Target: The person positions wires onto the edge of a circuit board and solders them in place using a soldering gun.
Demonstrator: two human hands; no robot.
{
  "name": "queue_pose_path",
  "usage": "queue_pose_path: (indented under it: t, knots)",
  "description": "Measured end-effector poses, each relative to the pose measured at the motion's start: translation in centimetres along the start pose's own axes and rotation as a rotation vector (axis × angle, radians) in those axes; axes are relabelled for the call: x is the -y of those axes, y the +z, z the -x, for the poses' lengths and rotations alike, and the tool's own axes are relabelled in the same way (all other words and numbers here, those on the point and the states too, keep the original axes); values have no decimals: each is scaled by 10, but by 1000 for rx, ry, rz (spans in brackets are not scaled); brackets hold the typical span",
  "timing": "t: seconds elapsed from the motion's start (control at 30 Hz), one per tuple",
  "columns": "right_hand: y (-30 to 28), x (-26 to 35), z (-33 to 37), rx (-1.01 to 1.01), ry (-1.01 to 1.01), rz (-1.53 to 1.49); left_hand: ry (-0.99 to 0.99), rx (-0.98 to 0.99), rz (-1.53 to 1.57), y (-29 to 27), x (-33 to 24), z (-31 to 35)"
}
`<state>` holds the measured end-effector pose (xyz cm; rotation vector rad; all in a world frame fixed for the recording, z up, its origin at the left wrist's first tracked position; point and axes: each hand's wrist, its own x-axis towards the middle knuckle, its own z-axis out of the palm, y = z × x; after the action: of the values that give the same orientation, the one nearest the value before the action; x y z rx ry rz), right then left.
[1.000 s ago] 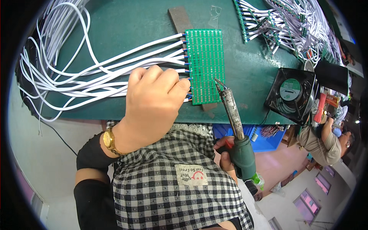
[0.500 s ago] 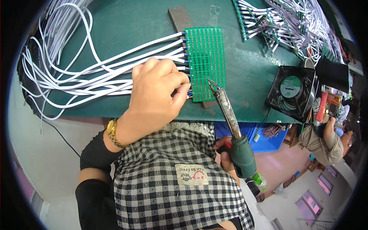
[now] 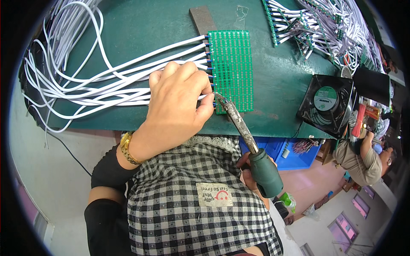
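Note:
My left hand [image 3: 175, 100] is closed in a pinch on a white cable [image 3: 207, 96], at the left edge of a green circuit board panel [image 3: 232, 68]. Several more white cables [image 3: 166, 48] run in from the left, their thin coloured wire ends meeting that same edge. My right hand [image 3: 247, 173], partly hidden, grips a soldering iron [image 3: 265, 173] by its dark green handle. The iron's tip touches or almost touches the board's edge beside my left fingertips. Those fingers hide part of the cable they hold.
Under the panel lies a flat brown bar [image 3: 202, 19] on the green table [image 3: 277, 89]. A black fan [image 3: 326, 102] stands at the right. Wired boards [image 3: 307, 25] pile up at the far right. Below the table edge is a blue bin [image 3: 299, 156]; another person [image 3: 363, 158] sits beyond.
The soldering iron has moved left, its tip going from over the board's middle to the edge by my left fingers. My left hand and the panel have barely shifted.

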<state>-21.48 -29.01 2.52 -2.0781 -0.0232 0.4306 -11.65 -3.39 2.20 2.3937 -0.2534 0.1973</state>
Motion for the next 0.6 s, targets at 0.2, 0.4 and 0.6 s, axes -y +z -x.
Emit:
queue_pose_path:
  t: [0.2,0.4,0.6]
  knots:
    - [-4,1,-2,38,35,68,10,-25,-1,3,1,0]
    - [1,-15,1,49,-40,-61,-12,-34,9,4,-1,-1]
    - [10,-13,-2,-40,-34,-381,-8,-54,-17,5,-2,-1]
